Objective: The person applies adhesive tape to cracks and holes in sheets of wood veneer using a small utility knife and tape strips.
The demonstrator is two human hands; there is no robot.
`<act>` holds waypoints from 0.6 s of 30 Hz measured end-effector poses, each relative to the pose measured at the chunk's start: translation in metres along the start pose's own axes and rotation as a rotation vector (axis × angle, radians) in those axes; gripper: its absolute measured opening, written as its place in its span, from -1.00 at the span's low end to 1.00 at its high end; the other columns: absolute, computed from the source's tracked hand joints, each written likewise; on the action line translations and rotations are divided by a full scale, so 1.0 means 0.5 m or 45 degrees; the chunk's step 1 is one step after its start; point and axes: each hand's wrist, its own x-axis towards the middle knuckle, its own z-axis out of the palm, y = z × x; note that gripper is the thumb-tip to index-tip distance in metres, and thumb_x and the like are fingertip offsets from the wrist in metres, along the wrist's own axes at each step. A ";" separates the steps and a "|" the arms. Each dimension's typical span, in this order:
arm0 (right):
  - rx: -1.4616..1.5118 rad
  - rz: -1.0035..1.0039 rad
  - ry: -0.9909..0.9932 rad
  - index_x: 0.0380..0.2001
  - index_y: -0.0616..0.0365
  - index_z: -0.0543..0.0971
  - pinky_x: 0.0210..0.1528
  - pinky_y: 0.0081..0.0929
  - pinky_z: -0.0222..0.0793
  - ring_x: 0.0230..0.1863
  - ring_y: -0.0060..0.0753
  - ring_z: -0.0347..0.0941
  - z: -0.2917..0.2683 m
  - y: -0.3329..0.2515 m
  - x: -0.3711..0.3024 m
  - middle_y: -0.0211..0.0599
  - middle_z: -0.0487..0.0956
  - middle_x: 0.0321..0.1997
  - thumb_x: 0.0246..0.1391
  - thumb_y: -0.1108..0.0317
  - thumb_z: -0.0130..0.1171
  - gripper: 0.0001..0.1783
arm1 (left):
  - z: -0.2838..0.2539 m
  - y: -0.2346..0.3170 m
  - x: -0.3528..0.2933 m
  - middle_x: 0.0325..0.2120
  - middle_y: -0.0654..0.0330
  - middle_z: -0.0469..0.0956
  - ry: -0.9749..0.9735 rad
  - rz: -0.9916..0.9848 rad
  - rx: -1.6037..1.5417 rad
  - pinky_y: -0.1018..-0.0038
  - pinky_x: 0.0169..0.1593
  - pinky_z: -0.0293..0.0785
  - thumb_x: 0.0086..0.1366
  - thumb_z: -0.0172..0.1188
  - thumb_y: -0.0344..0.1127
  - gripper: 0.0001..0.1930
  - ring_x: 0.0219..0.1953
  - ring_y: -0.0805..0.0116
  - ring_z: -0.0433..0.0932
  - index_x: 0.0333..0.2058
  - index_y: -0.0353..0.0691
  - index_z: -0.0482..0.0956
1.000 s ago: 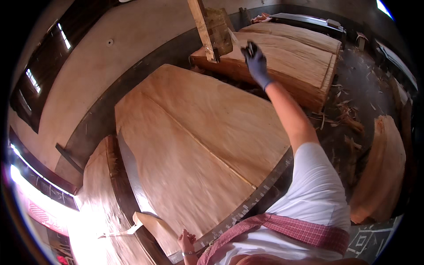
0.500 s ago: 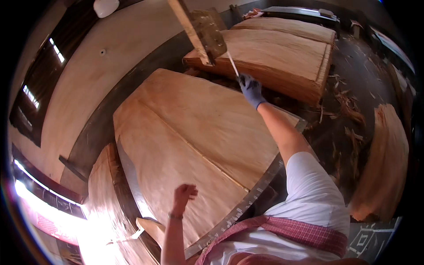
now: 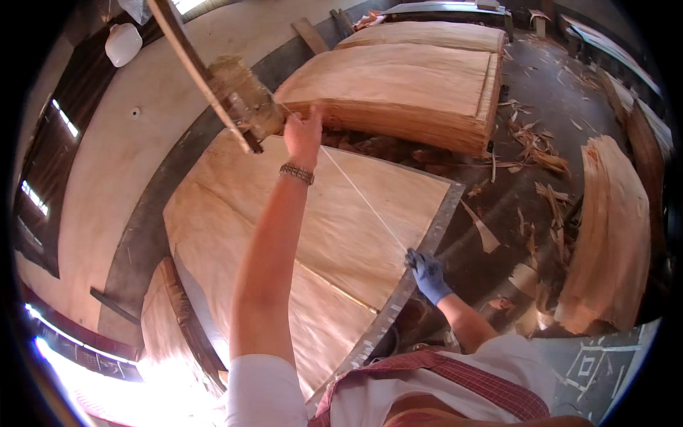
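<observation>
A thin white string slants across the large veneer sheet in front of me. Its near end is in my right hand, which wears a blue-grey glove with dark fingertips and is closed on it by the sheet's right edge. The string's far part runs up behind my bare left hand toward a hanging wooden holder with a yellowish, clear-wrapped roll. That hand is raised beside the roll, fingers apart and slightly blurred; whether it touches the string is hidden. A thin stick lies on the sheet.
Thick stacks of veneer stand beyond the table. Torn veneer strips litter the dark floor at right, near a curved upright bundle of sheets. A grey metal edge borders the table's right side. More veneer leans at left.
My right hand has come down and toward me from near the roll, drawing the string out long. My left hand has reached up from low over the sheet to the roll.
</observation>
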 end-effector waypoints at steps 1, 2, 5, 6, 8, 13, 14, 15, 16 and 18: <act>-0.082 0.024 -0.036 0.04 0.07 0.49 -0.11 -0.19 0.48 -0.13 -0.08 0.55 -0.018 0.010 -0.039 -0.19 0.59 -0.11 -0.04 0.37 0.22 -0.52 | 0.006 0.044 -0.008 -0.42 0.05 0.63 0.018 -0.084 -0.274 0.42 -0.34 0.58 0.36 0.04 0.09 -0.49 -0.42 0.27 0.65 -0.23 -0.37 0.51; -0.123 0.010 -0.098 0.04 0.06 0.49 -0.08 -0.19 0.47 -0.11 -0.05 0.54 -0.022 0.048 -0.076 -0.18 0.57 -0.10 -0.04 0.30 0.23 -0.50 | 0.013 0.092 -0.015 -0.40 0.02 0.64 0.035 -0.160 -0.559 0.43 -0.36 0.58 0.39 -0.01 0.10 -0.47 -0.44 0.26 0.65 -0.21 -0.39 0.51; -0.050 -0.153 -0.265 0.03 0.05 0.48 -0.18 -0.15 0.46 -0.17 -0.01 0.53 -0.049 0.076 -0.164 -0.11 0.57 -0.18 0.02 0.28 0.21 -0.55 | -0.033 0.082 -0.044 -0.31 -0.04 0.65 -0.238 -0.187 -0.815 0.42 -0.28 0.60 0.45 -0.19 0.12 -0.41 -0.36 0.22 0.67 -0.10 -0.42 0.49; -0.077 -0.049 -0.434 0.03 0.07 0.48 -0.16 -0.15 0.46 -0.15 -0.01 0.53 -0.066 0.092 -0.163 -0.08 0.57 -0.16 0.03 0.25 0.20 -0.55 | -0.046 0.089 -0.069 -0.23 -0.10 0.63 -0.399 -0.105 -0.803 0.37 -0.13 0.58 0.49 -0.33 0.09 -0.37 -0.23 0.20 0.65 0.00 -0.45 0.44; -0.208 0.123 -0.678 0.01 0.10 0.48 -0.19 -0.09 0.47 -0.19 0.04 0.54 -0.101 0.165 -0.145 0.00 0.58 -0.18 0.07 0.18 0.17 -0.56 | -0.071 0.074 -0.097 -0.17 -0.07 0.62 -0.589 -0.016 -0.826 0.36 -0.01 0.51 0.48 -0.32 0.11 -0.36 -0.11 0.22 0.61 0.08 -0.42 0.40; 0.035 -0.063 0.294 -0.13 0.19 0.54 -0.20 -0.16 0.48 -0.20 0.06 0.53 -0.134 0.083 0.125 -0.05 0.59 -0.20 0.12 0.27 0.23 -0.70 | -0.160 0.056 -0.180 0.08 0.09 0.50 -0.946 0.111 -0.651 0.26 0.22 0.23 0.47 -0.33 0.15 -0.36 0.15 0.25 0.42 0.23 -0.25 0.31; 0.308 -0.141 0.278 -0.07 0.22 0.54 -0.13 -0.25 0.50 -0.13 -0.01 0.55 -0.151 0.000 0.206 -0.06 0.60 -0.11 0.08 0.32 0.29 -0.64 | -0.160 0.064 -0.211 0.14 0.14 0.45 -0.982 0.148 -0.620 0.23 0.25 0.16 0.47 -0.34 0.16 -0.36 0.20 0.25 0.37 0.25 -0.20 0.30; 0.689 -0.124 0.209 -0.03 0.26 0.52 -0.01 -0.37 0.48 -0.02 -0.18 0.55 -0.158 -0.072 0.271 -0.09 0.59 -0.03 0.06 0.41 0.31 -0.61 | -0.149 0.073 -0.221 0.16 0.15 0.43 -0.991 0.177 -0.620 0.23 0.28 0.12 0.47 -0.34 0.17 -0.36 0.22 0.27 0.34 0.22 -0.20 0.36; 1.128 -0.090 0.160 0.01 0.29 0.51 0.07 -0.46 0.44 0.04 -0.38 0.52 -0.173 -0.165 0.321 -0.13 0.58 0.02 0.06 0.52 0.29 -0.59 | -0.133 0.070 -0.231 0.19 0.16 0.41 -1.002 0.196 -0.625 0.23 0.31 0.07 0.47 -0.34 0.18 -0.36 0.25 0.29 0.30 0.18 -0.20 0.42; 1.431 -0.131 0.002 -0.02 0.30 0.52 -0.02 -0.47 0.47 -0.02 -0.46 0.51 -0.198 -0.278 0.395 -0.25 0.59 -0.02 0.06 0.55 0.27 -0.63 | -0.123 0.100 -0.243 0.13 0.14 0.46 -0.967 0.285 -0.530 0.41 0.34 0.06 0.50 -0.37 0.12 -0.38 0.22 0.31 0.31 0.12 -0.23 0.49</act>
